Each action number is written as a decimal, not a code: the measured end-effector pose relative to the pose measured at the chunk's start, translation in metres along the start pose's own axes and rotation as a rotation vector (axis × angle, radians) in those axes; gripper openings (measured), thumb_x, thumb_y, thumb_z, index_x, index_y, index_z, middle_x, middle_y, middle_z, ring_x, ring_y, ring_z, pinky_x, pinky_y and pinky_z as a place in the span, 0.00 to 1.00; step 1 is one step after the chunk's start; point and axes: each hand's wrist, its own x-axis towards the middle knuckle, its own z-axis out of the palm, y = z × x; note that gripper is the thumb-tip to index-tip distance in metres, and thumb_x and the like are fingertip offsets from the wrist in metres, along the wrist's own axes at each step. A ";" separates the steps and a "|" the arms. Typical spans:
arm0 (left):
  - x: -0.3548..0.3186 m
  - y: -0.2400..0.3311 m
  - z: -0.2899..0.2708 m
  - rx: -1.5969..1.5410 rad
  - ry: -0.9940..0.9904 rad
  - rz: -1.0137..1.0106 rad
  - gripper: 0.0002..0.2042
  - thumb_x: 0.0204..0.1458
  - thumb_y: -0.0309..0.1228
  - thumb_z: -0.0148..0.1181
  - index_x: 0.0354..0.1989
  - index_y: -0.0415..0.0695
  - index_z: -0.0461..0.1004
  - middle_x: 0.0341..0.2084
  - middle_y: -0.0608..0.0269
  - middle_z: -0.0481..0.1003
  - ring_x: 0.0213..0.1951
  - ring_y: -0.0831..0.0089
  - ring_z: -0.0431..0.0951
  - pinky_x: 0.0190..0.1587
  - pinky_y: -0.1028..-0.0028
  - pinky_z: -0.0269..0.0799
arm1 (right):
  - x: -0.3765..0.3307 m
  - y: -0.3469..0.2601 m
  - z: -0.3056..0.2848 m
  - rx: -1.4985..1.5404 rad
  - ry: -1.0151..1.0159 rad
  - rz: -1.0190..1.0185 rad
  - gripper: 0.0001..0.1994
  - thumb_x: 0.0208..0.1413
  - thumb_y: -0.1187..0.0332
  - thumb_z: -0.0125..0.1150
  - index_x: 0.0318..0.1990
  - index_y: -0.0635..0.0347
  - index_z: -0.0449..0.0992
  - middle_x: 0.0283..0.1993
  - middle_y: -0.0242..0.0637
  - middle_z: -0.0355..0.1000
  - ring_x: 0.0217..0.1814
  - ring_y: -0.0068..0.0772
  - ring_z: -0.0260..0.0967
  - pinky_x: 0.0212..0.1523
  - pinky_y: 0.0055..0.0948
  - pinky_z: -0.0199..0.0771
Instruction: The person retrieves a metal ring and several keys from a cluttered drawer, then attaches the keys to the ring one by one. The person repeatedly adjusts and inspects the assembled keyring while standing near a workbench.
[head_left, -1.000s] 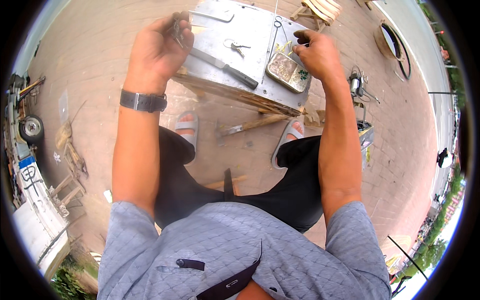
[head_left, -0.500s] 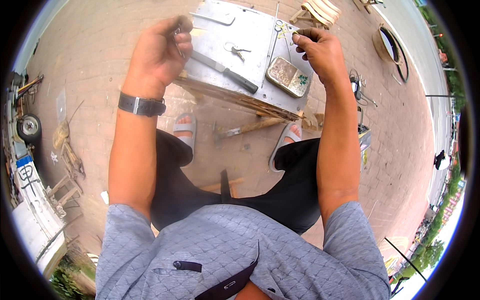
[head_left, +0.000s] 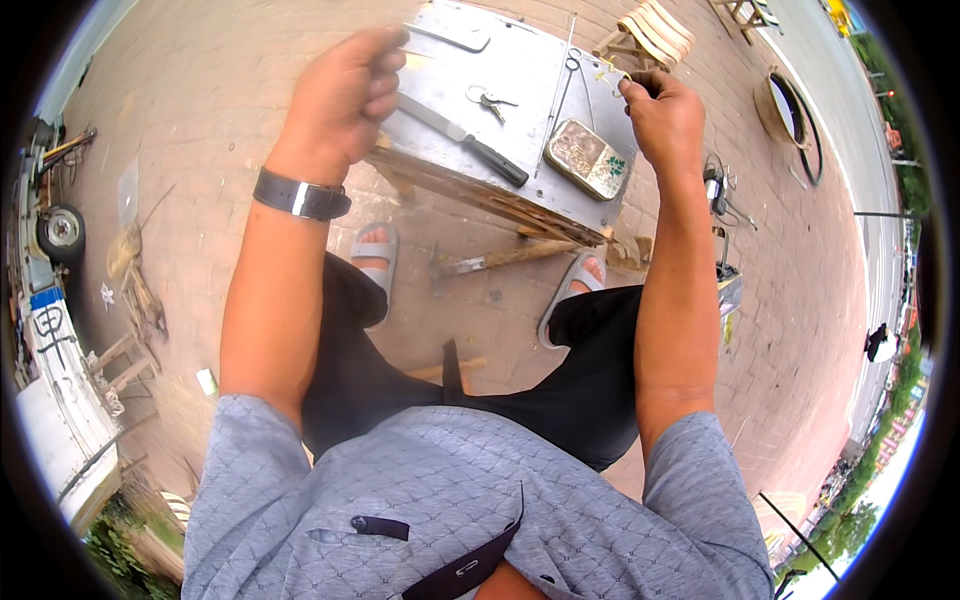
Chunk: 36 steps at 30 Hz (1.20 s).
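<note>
My left hand (head_left: pixel 348 105), with a dark watch on its wrist, is raised at the left edge of a metal-topped bench. Its fingers are curled closed, and what they hold, if anything, is hidden. Over the bench's far right corner, my right hand (head_left: pixel 664 118) pinches a thin yellow strand (head_left: pixel 624 80) between thumb and forefinger. Below that hand sits a shallow open tin (head_left: pixel 587 160) with small metal bits and a green patch inside. A black-handled file (head_left: pixel 462 138) lies nearest my left hand. Between the hands are keys on a ring (head_left: pixel 492 101) and scissors (head_left: pixel 572 68).
The metal benchtop (head_left: pixel 520 65) also bears a long thin rod (head_left: pixel 556 105) and a bent flat bar (head_left: pixel 455 36). A hammer (head_left: pixel 505 256) lies on the paving between my sandalled feet. A striped folding stool (head_left: pixel 655 30) and a round basin (head_left: pixel 778 108) stand beyond.
The whole view has shifted slightly, so the bench appears farther right. My left hand has turned, and the small metal piece that showed at its fingers is out of sight. My right hand keeps its pinch.
</note>
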 end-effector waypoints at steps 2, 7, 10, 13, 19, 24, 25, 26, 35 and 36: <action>0.002 -0.006 0.002 0.269 0.007 0.123 0.12 0.62 0.35 0.64 0.42 0.37 0.77 0.24 0.73 0.68 0.21 0.89 0.58 0.20 0.86 0.50 | 0.000 0.000 0.004 0.004 -0.007 0.012 0.12 0.54 0.64 0.69 0.41 0.63 0.86 0.33 0.49 0.81 0.34 0.42 0.79 0.40 0.36 0.77; 0.027 -0.035 0.004 1.097 -0.044 0.402 0.19 0.56 0.35 0.66 0.54 0.40 0.81 0.41 0.52 0.84 0.41 0.65 0.83 0.47 0.69 0.77 | -0.002 -0.002 0.017 0.025 -0.051 -0.008 0.12 0.54 0.64 0.68 0.41 0.62 0.86 0.35 0.50 0.82 0.36 0.46 0.81 0.43 0.37 0.78; 0.037 -0.050 0.014 1.292 -0.084 0.464 0.19 0.55 0.35 0.65 0.55 0.45 0.82 0.40 0.48 0.84 0.42 0.58 0.84 0.49 0.67 0.78 | -0.005 -0.004 0.019 -0.005 -0.077 -0.021 0.13 0.54 0.63 0.68 0.41 0.62 0.86 0.36 0.50 0.82 0.39 0.48 0.81 0.44 0.38 0.78; 0.041 -0.056 0.023 1.382 -0.131 0.437 0.18 0.55 0.35 0.64 0.54 0.48 0.82 0.42 0.46 0.81 0.46 0.51 0.81 0.52 0.61 0.76 | -0.007 -0.009 0.017 -0.031 -0.104 -0.025 0.13 0.54 0.63 0.68 0.42 0.62 0.86 0.37 0.51 0.82 0.40 0.49 0.81 0.46 0.39 0.78; 0.047 -0.070 0.025 1.458 -0.086 0.564 0.10 0.54 0.34 0.64 0.41 0.47 0.84 0.38 0.49 0.82 0.42 0.51 0.82 0.48 0.60 0.77 | -0.010 -0.006 0.020 -0.034 -0.076 -0.076 0.16 0.55 0.65 0.67 0.47 0.66 0.84 0.42 0.55 0.82 0.43 0.50 0.81 0.48 0.39 0.79; 0.039 -0.066 0.036 1.174 -0.144 0.464 0.09 0.56 0.32 0.64 0.39 0.40 0.83 0.35 0.51 0.82 0.38 0.57 0.81 0.44 0.65 0.76 | -0.013 -0.020 0.015 0.014 -0.033 -0.098 0.15 0.56 0.66 0.66 0.47 0.68 0.83 0.43 0.55 0.82 0.43 0.48 0.82 0.47 0.38 0.79; 0.036 -0.064 0.036 1.114 -0.128 0.488 0.08 0.56 0.30 0.64 0.38 0.38 0.82 0.31 0.56 0.82 0.34 0.66 0.81 0.41 0.71 0.75 | -0.016 -0.025 0.016 0.069 -0.056 -0.083 0.15 0.56 0.67 0.66 0.47 0.68 0.83 0.43 0.54 0.82 0.42 0.47 0.81 0.46 0.38 0.79; 0.033 -0.063 0.038 1.049 -0.125 0.462 0.08 0.56 0.29 0.65 0.38 0.38 0.81 0.30 0.58 0.82 0.34 0.69 0.80 0.41 0.72 0.75 | -0.019 -0.028 0.018 0.118 -0.078 -0.062 0.15 0.56 0.68 0.66 0.47 0.68 0.83 0.42 0.54 0.82 0.41 0.46 0.81 0.46 0.37 0.79; 0.015 -0.054 0.036 0.677 -0.063 0.278 0.04 0.56 0.23 0.65 0.37 0.37 0.80 0.30 0.67 0.80 0.32 0.82 0.75 0.37 0.78 0.71 | -0.055 -0.056 0.027 0.274 -0.138 -0.288 0.10 0.53 0.79 0.67 0.43 0.64 0.80 0.36 0.45 0.78 0.36 0.44 0.77 0.38 0.35 0.77; 0.016 -0.053 0.033 0.697 -0.052 0.291 0.03 0.56 0.22 0.65 0.37 0.37 0.80 0.30 0.68 0.80 0.31 0.83 0.75 0.37 0.79 0.71 | -0.055 -0.056 0.028 0.298 -0.168 -0.287 0.10 0.52 0.80 0.67 0.43 0.63 0.79 0.35 0.44 0.78 0.34 0.43 0.77 0.36 0.35 0.76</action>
